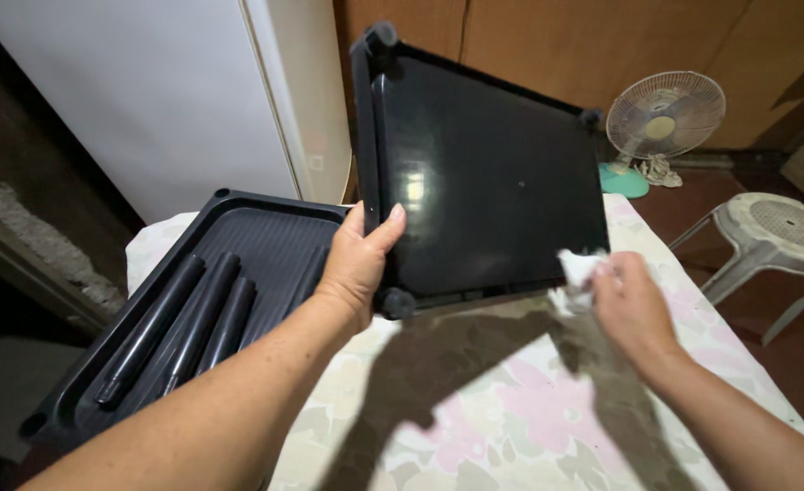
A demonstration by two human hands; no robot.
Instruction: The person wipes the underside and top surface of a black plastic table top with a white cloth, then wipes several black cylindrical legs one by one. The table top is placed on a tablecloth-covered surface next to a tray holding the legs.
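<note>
Both forearms reach in from the bottom edge, over a table [511,427] covered with a pale floral cloth. Left hand [358,264] clamps the lower left edge of a black plastic shelf panel [493,173], thumb on the glossy face and fingers wrapped behind, holding it tilted up on edge above the table. Round sockets sit at the panel's corners, one just below the left hand's heel. Right hand [634,305] is closed around a crumpled white cloth [579,273], pinched between fingers and thumb, and presses it against the panel's lower right corner. The two hands are well apart, one at each lower corner of the panel.

To the left, a second black shelf tray [265,227] lies flat, partly on the table and hanging past its near left edge. Several black tubes [193,318] lie side by side inside it, pointing toward the camera. The panel's shadow falls across the floral cloth between the arms.

Behind the tray stands a white refrigerator [147,100], with brown wooden panelling [529,45] beyond. On the floor to the right, a small white and teal electric fan [661,123] sits against the wall, and a light grey plastic stool [770,232] stands nearer, just beside the table.
</note>
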